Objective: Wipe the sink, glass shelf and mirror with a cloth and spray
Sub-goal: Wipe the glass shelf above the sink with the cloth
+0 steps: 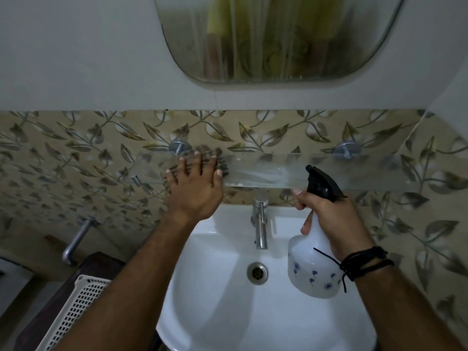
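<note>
A glass shelf runs along the tiled wall above a white sink. My left hand lies flat, fingers spread, pressing a dark striped cloth onto the left part of the shelf. The cloth is mostly hidden under the hand. My right hand grips the neck of a white spray bottle with blue flowers and a black trigger head, held over the sink's right side, nozzle towards the shelf. A streaky mirror hangs above.
A chrome tap rises at the back of the sink, under the shelf. Two round metal brackets hold the shelf to the leaf-patterned tiles. A white perforated basket sits on a dark stand at lower left, below a wall pipe.
</note>
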`<state>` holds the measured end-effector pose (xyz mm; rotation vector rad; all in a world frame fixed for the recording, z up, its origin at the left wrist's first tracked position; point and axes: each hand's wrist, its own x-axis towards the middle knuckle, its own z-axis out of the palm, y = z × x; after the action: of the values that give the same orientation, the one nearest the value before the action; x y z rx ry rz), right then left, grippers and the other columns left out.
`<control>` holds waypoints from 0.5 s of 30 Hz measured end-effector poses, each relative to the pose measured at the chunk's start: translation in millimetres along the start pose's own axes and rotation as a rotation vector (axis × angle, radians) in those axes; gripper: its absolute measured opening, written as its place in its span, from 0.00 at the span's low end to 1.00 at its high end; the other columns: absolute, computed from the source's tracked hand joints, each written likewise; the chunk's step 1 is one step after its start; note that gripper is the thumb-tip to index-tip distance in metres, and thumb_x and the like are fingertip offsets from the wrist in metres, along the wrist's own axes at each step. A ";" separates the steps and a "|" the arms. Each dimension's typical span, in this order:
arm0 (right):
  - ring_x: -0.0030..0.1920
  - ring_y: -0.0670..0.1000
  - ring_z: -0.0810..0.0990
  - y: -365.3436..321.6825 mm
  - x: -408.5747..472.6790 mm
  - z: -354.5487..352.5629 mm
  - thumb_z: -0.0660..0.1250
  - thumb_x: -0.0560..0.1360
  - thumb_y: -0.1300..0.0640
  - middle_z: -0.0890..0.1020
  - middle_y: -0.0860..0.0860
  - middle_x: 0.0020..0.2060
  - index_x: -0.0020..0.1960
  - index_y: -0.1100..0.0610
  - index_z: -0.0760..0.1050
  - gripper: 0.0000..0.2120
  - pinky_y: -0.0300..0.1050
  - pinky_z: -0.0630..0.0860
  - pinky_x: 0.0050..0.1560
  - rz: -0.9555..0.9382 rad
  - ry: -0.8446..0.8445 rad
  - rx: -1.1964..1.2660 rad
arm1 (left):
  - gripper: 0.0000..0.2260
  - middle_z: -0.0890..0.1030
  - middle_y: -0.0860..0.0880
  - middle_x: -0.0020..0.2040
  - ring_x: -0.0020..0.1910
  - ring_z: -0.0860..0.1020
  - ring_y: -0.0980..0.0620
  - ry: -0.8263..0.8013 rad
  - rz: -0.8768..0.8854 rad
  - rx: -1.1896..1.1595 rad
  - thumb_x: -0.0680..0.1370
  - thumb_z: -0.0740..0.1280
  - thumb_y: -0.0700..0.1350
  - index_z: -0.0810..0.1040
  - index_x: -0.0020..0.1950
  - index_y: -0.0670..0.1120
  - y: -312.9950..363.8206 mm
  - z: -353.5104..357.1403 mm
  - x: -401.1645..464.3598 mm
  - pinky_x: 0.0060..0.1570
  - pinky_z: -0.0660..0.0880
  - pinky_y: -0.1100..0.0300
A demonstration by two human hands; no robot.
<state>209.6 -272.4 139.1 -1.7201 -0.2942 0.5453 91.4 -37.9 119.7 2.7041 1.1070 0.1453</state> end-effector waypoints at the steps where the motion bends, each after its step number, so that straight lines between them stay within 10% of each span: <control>1: 0.23 0.53 0.77 -0.1 -0.3 -3.9 0.74 0.77 0.52 0.86 0.54 0.40 0.39 0.55 0.80 0.10 0.51 0.77 0.48 0.000 0.006 0.000 | 0.26 0.46 0.49 0.84 0.82 0.43 0.39 0.009 0.009 0.010 0.85 0.42 0.60 0.48 0.83 0.57 12.2 3.0 -0.1 0.77 0.39 0.35; 9: 0.22 0.53 0.76 -0.9 -3.9 -38.5 0.75 0.76 0.54 0.86 0.57 0.35 0.43 0.57 0.84 0.07 0.52 0.78 0.42 0.043 0.143 0.079 | 0.28 0.45 0.48 0.84 0.81 0.40 0.39 -0.092 0.422 -0.003 0.83 0.43 0.62 0.47 0.83 0.57 169.7 40.0 -24.0 0.75 0.33 0.35; 15: 0.21 0.52 0.75 8.6 -2.9 -67.4 0.75 0.76 0.53 0.78 0.51 0.22 0.39 0.60 0.81 0.12 0.50 0.76 0.41 0.061 0.206 0.030 | 0.26 0.50 0.54 0.83 0.82 0.45 0.46 -0.035 0.379 -0.008 0.84 0.42 0.61 0.52 0.82 0.60 129.5 33.6 -22.8 0.77 0.38 0.37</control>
<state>240.4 -332.9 141.0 -1.7448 -0.0867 0.4097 169.1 -149.2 117.3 2.8670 0.5717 0.1591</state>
